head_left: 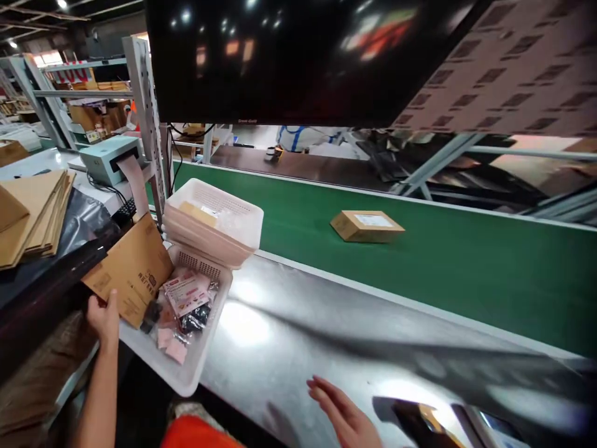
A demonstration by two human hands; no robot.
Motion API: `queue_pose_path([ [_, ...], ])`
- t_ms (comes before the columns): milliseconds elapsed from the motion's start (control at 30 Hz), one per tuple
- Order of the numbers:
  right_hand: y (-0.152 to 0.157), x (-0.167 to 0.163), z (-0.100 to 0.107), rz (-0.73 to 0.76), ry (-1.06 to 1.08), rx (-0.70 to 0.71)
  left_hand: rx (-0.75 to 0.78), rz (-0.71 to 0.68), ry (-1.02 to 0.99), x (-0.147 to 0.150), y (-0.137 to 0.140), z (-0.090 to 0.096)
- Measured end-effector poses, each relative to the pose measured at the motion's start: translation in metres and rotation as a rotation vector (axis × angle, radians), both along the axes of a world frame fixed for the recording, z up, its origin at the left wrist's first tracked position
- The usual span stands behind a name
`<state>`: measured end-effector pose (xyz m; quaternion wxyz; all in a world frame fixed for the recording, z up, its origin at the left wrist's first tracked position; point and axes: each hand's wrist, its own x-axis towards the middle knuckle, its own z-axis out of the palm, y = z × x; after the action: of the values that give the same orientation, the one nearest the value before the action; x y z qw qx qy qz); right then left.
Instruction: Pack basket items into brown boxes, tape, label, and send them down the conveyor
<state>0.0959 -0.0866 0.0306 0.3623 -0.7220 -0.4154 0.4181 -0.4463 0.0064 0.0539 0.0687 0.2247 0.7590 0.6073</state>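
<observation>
My left hand (105, 314) grips the lower edge of a flat brown cardboard mailer (140, 274) with dark print on it. The mailer leans over the left side of a white plastic basket (198, 367). Inside the basket lie clear plastic bags with dark contents, pink pieces (176, 350) and a pink-and-white printed card (185, 294). My right hand (345, 414) is over the metal tabletop (280, 330), fingers stretched out and holding nothing; its lower part is cut off by the frame.
Stacked white baskets (214, 230) stand behind the filled one. A labelled carton (368, 226) rests on the green conveyor belt (466, 261). A label printer (112, 158) and flat cardboard (37, 214) are at left. A large monitor (289, 62) hangs above; dark devices (433, 420) lie at lower right.
</observation>
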Motion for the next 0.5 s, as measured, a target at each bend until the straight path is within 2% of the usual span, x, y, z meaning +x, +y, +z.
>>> queue_pose_path([
  [100,0.01,-0.027,-0.009,0.151,0.084,0.006,0.0,-0.12,0.212,0.037,-0.008,0.008],
  [200,0.009,-0.032,-0.016,0.303,0.113,-0.003,0.229,-0.388,0.459,0.09,-0.026,0.031],
  [267,0.01,-0.022,-0.014,0.391,0.132,0.002,0.356,-0.476,0.533,0.131,-0.044,0.053],
  [333,0.016,-0.003,-0.006,0.388,0.146,0.041,0.387,-0.504,0.431,0.177,-0.062,0.075],
  [400,0.027,0.025,0.002,0.242,0.142,0.138,0.339,-0.589,0.152,0.227,-0.079,0.09],
  [500,0.051,0.078,0.016,-0.007,0.09,0.285,0.304,-0.772,-0.372,0.301,-0.095,0.087],
])
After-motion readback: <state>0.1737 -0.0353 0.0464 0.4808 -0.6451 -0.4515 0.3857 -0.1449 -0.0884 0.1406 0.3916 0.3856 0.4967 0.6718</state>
